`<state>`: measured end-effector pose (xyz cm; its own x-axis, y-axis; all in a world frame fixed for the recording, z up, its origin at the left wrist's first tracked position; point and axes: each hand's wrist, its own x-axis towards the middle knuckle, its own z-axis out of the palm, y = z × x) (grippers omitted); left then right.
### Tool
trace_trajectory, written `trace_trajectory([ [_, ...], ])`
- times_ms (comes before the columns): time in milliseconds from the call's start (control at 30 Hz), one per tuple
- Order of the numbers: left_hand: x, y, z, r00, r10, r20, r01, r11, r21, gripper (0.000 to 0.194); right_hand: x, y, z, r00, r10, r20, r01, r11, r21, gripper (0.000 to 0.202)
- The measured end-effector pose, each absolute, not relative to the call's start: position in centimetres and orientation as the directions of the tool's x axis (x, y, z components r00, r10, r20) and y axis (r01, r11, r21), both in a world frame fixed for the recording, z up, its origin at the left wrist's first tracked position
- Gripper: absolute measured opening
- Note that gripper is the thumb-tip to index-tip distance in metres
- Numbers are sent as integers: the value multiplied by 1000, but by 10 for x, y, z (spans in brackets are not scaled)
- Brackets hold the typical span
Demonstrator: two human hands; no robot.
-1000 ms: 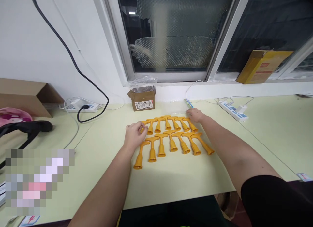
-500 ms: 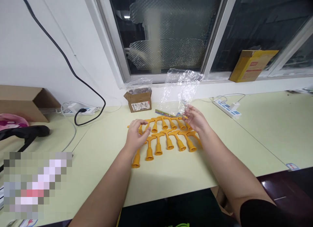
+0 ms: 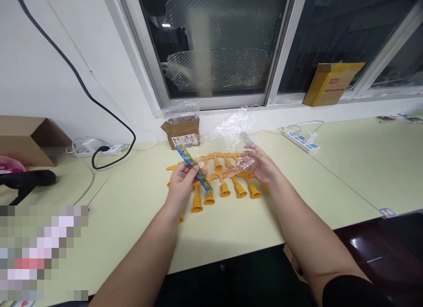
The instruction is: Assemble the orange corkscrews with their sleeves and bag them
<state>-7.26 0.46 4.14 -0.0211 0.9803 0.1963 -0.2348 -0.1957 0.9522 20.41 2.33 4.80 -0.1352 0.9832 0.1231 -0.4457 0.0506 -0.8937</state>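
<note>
Pinched in my left hand [image 3: 181, 180] is the blue and green patterned strip [image 3: 194, 168], tilted above the yellow parts. My right hand [image 3: 262, 166] is closed on the clear plastic bag [image 3: 231, 126], whose crumpled film reaches back toward the window and also hangs between my hands. Under both hands, several yellow T-shaped parts [image 3: 241, 190] with flared round ends lie in two rows on the pale green table [image 3: 205, 245]. The film and my hands hide some of them.
An open small cardboard box [image 3: 183, 132] stands at the wall. Power strips with cables lie at left [image 3: 109, 149] and right [image 3: 302, 141]. A yellow carton [image 3: 333, 84] leans on the sill. A larger box [image 3: 26, 139] and black object [image 3: 29, 181] are at left.
The patterned strip, earlier lying near my right hand behind the yellow parts, is now in my left hand. The plastic bag has dropped lower and spread over the parts. The view has shifted slightly.
</note>
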Motion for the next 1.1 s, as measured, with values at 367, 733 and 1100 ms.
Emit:
trace_trajectory([
  [367, -99, 26, 35, -194, 934, 299, 84, -288, 954, 28, 215, 33, 38, 92, 957, 274, -2, 276, -961, 36],
  [733, -108, 27, 41, -199, 886, 420, 203, -382, 902, 22, 226, 26, 44, -45, 940, 337, -107, 331, -938, 27],
  [1100, -104, 21, 46, -98, 895, 436, 100, -427, 899, 21, 222, 11, 55, -561, 812, 157, -362, -71, -929, 77],
])
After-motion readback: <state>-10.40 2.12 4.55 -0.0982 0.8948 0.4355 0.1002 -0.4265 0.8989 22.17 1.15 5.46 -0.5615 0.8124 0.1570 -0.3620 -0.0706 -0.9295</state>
